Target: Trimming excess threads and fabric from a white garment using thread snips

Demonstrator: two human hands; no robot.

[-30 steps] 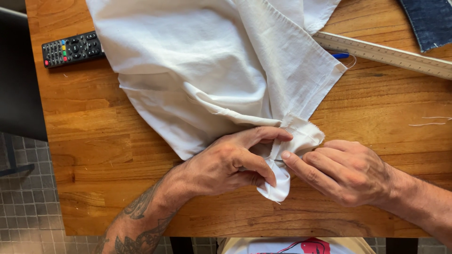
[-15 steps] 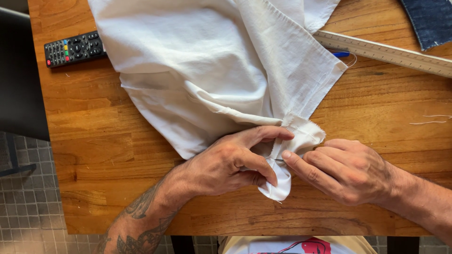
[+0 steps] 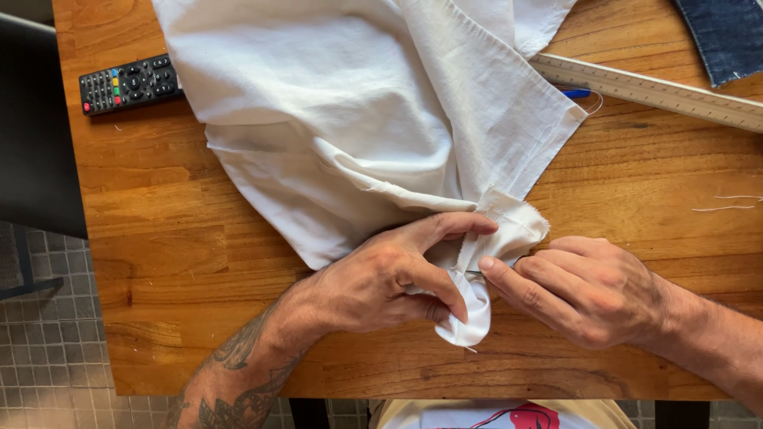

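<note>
From the head view, a white woven cloth (image 3: 358, 119) lies rumpled over a wooden plank surface (image 3: 159, 238), soft folds running from the far edge down to a narrow, frayed corner near the front edge. That corner forms a strip whose long axis runs roughly toward the person, its tip hanging between the hands. The left hand (image 3: 389, 278), forearm tattooed, comes in from the lower left, palm down, index finger stretched along the cloth's fold and thumb curled under, pinching the strip. The right hand (image 3: 580, 290) enters from the right, fingers bunched, thumb and index pressed together on a thin metal needle (image 3: 474, 272) lying about level and pointing left into the strip. A black remote (image 3: 127, 83) lies at the far left, a long pale ruler (image 3: 652, 91) slants across the far right, and dark denim (image 3: 727, 36) fills the far right corner.
</note>
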